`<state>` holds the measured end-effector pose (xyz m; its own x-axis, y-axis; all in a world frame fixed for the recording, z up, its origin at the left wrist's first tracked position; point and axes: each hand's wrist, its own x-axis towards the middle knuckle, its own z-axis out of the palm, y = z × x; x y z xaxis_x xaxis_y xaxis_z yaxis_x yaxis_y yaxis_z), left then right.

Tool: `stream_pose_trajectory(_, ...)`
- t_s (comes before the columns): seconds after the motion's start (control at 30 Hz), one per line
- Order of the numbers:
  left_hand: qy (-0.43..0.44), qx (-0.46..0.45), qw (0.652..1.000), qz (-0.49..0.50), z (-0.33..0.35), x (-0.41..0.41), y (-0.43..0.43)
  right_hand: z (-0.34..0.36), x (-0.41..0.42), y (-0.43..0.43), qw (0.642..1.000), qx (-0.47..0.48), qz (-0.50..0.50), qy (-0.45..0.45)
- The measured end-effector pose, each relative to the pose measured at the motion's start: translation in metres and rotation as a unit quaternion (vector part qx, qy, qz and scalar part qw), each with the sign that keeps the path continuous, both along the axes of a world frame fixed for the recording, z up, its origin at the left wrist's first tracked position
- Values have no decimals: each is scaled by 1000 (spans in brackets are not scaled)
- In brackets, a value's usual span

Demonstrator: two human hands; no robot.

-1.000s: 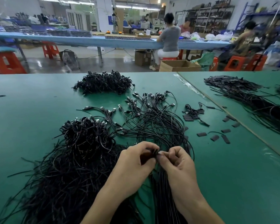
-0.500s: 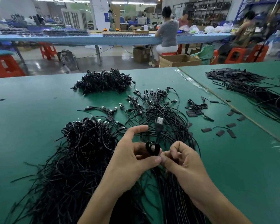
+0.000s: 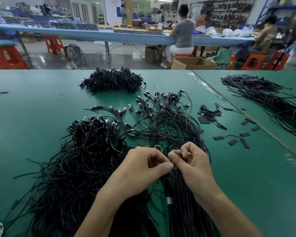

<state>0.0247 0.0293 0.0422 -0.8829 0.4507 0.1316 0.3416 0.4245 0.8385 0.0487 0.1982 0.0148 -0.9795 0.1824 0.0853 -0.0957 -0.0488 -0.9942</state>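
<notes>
Two hands meet over the near centre of the table [image 3: 32,108], thumb tips touching. The fingers [image 3: 154,158] of the left hand [image 3: 143,168] are curled tightly inward, with the thumb pressed against the forefinger. The right hand [image 3: 191,163] is curled the same way. Between them both hands pinch a thin black cable [image 3: 166,150]. The fingers hide most of it, and only a short dark length shows in the gap just above the thumbs.

Directly under the hands lies a bundle [image 3: 183,211] of straight black cables running toward the near edge. One silver plug [image 3: 169,200] shows among them, below the wrists.

Left of the hands sits a tangled heap [image 3: 92,139], its loose ends trailing toward the near left corner. Beyond the hands a fan [image 3: 164,117] of cables spreads outward, plugs at the far ends. Farther back lies a separate dense pile [image 3: 113,81].

To the right, short black sleeves [image 3: 219,138] lie scattered, well apart from the hands. A second table [image 3: 246,77] adjoins on the right and carries more cables.
</notes>
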Motion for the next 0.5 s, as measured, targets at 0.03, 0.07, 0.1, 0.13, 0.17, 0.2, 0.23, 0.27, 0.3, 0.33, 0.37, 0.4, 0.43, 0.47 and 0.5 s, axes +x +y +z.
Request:
stream_pose_trajectory(0.03, 2, -20, 1000, 22, 0, -1, 0, 0, 0, -2, 1000, 18, 5, 9)
stream_pose_trajectory(0.07, -1, -43, 998, 35, -1, -2, 0, 0, -1, -3, 999, 31, 8, 19)
stream_pose_trajectory(0.1, -6, -67, 997, 37, -3, -2, 0, -1, -1, -5, 999, 37, 7, 27)
stream_pose_trajectory(0.13, -13, -90, 995, 35, -5, -3, -1, -1, -2, -7, 999, 37, 3, 34)
stream_pose_trajectory(0.17, -21, -106, 993, 36, -7, -4, -1, -2, -3, -10, 999, 35, -2, 41)
stream_pose_trajectory(0.2, -35, -113, 992, 39, -8, -6, 0, -1, -4, -12, 998, 35, -4, 47)
stream_pose_trajectory(0.23, -60, -103, 992, 44, -8, -7, 1, -1, -5, -14, 998, 39, -3, 52)
stream_pose_trajectory(0.27, -99, -74, 991, 49, -6, -8, 1, 0, -6, -16, 998, 42, 2, 56)
stream_pose_trajectory(0.3, -147, -29, 987, 54, -5, -9, 3, 0, -6, -17, 997, 38, 11, 59)
stream_pose_trajectory(0.33, -196, 24, 978, 61, -4, -9, 4, 0, -6, -17, 998, 24, 21, 58)
stream_pose_trajectory(0.37, -234, 66, 968, 68, -3, -9, 4, 0, -5, -18, 998, 8, 33, 57)
stream_pose_trajectory(0.4, -252, 89, 961, 76, -3, -9, 3, -1, -5, -18, 998, -5, 43, 56)
stream_pose_trajectory(0.43, -248, 92, 961, 81, -3, -10, 2, -1, -4, -19, 997, -12, 51, 54)
stream_pose_trajectory(0.47, -231, 90, 966, 76, -4, -10, 0, -1, -4, -19, 997, -17, 60, 54)
stream_pose_trajectory(0.5, -206, 95, 972, 64, -5, -11, -1, -1, -3, -19, 996, -22, 69, 53)
